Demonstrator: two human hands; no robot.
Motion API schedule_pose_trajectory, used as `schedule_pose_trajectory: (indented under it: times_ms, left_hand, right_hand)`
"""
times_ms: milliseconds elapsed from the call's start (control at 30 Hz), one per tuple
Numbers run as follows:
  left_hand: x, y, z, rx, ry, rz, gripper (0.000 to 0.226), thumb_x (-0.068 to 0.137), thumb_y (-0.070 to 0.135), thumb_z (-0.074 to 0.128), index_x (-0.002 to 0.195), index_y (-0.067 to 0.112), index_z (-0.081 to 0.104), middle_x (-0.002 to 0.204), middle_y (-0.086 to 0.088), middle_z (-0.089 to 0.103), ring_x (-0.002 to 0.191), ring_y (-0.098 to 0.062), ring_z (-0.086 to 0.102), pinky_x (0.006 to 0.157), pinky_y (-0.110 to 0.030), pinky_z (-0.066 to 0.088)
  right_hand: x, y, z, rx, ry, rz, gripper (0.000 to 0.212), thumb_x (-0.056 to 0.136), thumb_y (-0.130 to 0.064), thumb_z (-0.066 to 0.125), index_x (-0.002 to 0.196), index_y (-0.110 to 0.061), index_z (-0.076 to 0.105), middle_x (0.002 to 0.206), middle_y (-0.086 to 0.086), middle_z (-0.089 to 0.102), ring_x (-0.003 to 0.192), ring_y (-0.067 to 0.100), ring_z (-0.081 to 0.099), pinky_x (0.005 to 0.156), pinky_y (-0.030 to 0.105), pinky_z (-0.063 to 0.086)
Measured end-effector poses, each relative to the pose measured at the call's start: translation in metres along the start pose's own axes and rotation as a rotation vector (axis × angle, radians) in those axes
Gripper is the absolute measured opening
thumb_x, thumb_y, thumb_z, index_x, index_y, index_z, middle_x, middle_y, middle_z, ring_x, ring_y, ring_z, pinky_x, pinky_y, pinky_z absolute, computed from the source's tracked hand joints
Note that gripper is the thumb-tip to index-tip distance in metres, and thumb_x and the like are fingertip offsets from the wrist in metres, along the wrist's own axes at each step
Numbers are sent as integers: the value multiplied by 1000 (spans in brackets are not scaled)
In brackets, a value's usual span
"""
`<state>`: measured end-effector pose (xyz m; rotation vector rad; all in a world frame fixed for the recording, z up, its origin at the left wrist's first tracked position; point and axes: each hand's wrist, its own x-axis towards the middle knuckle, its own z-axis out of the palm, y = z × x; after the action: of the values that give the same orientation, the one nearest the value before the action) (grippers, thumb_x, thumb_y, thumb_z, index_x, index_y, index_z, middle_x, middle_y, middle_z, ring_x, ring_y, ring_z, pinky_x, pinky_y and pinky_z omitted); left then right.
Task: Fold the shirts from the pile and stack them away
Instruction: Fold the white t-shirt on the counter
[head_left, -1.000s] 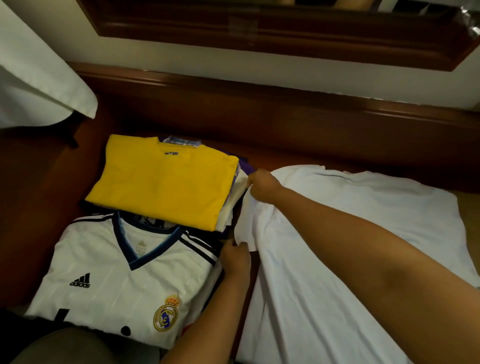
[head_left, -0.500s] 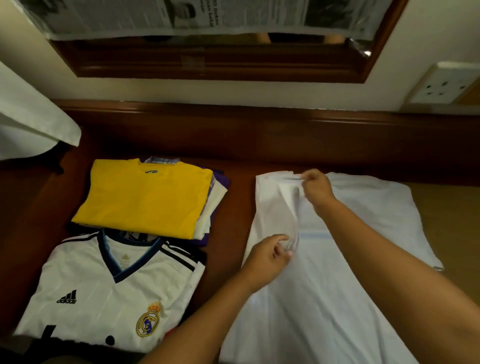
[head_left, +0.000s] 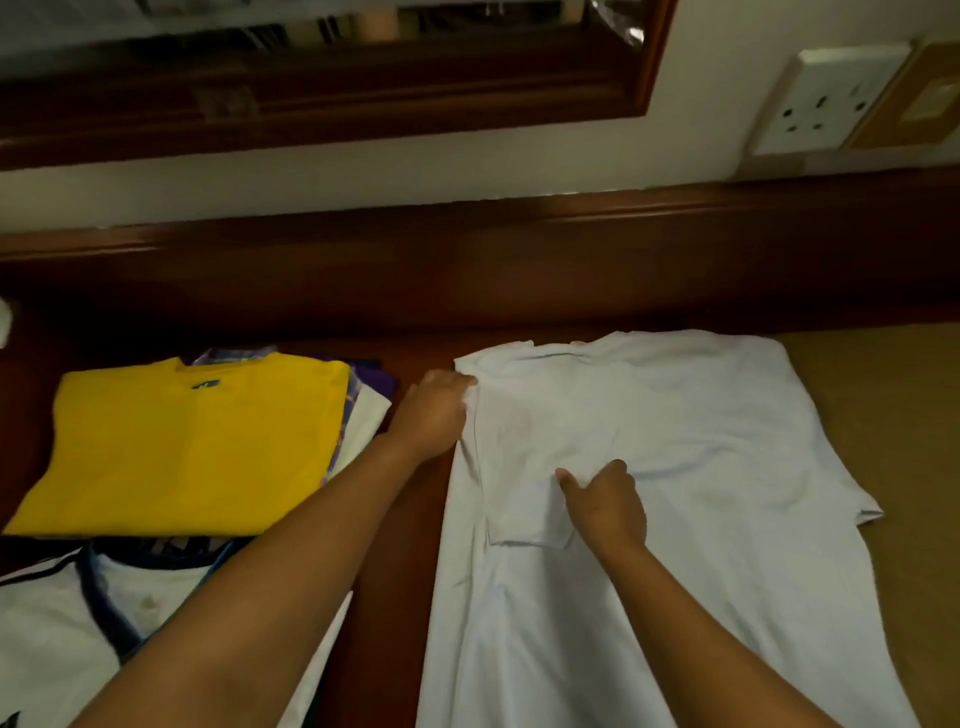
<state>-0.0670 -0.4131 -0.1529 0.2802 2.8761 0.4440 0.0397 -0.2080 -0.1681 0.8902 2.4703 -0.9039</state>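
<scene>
Dark wooden surface (head_left: 415, 519): folded stack (head_left: 197, 441) done, white shirt (head_left: 675, 441) part-folded, left hand (head_left: 434, 410) and right hand (head_left: 605, 506) seemingly pinching its folded-in sleeve.

A pale white shirt (head_left: 701, 441) lies flat (left sleeve folded inward) beside folded yellow shirt (head_left: 197, 441).

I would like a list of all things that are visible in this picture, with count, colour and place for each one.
white shirt: 1, white, spread flat at right, left sleeve folded in
yellow shirt: 1, yellow, folded, on top of the stack at left
jersey: 1, white with dark collar, folded, near left
socket: 1, white, wall at upper right
frame: 1, dark wood, wall at top
left hand: 1, grips the white shirt's left shoulder edge
right hand: 1, pinches the folded sleeve
</scene>
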Motion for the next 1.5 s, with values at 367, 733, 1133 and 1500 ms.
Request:
schedule_pose_trajectory:
  times_ms: [367, 733, 1133, 1500]
  left_hand:
    - [42, -25, -4, 68, -71, 255, 28, 90, 28, 51, 110, 13, 64, 121, -5, 52, 115, -23, 39, 94, -32, 36]
    - [44, -43, -43, -691, -225, -31, 12, 95, 14, 53, 87, 14, 61, 87, 0, 61, 81, -12, 54, 69, -25, 41]
    - [56, -57, -31, -108, -415, 91, 16, 90, 14, 55, 100, 12, 67, 101, -5, 58, 95, -23, 57, 78, -33, 45]
    - [33, -26, 26, 185, -18, 136, 49, 100, 42, 38, 146, 26, 33, 156, 0, 28, 142, -23, 25, 116, -41, 20]
  right_hand:
    - [-13, -18, -2, 359, 180, -267, 10, 101, -18, 41, 108, -12, 43, 87, 1, 54, 75, 16, 52, 62, 27, 38]
    - [6, -42, -11, 398, 185, -254, 28, 102, -16, 41, 129, -22, 37, 108, -2, 45, 92, 13, 47, 79, 23, 43]
    - [11, -37, 0, 336, 135, -302, 34, 99, -3, 41, 128, -13, 57, 141, 3, 49, 130, 22, 45, 107, 25, 35]
    - [29, -9, 19, -422, 136, -496, 59, 101, -50, 16, 153, -23, 12, 162, 3, -2, 149, 26, 1, 119, 42, 6]
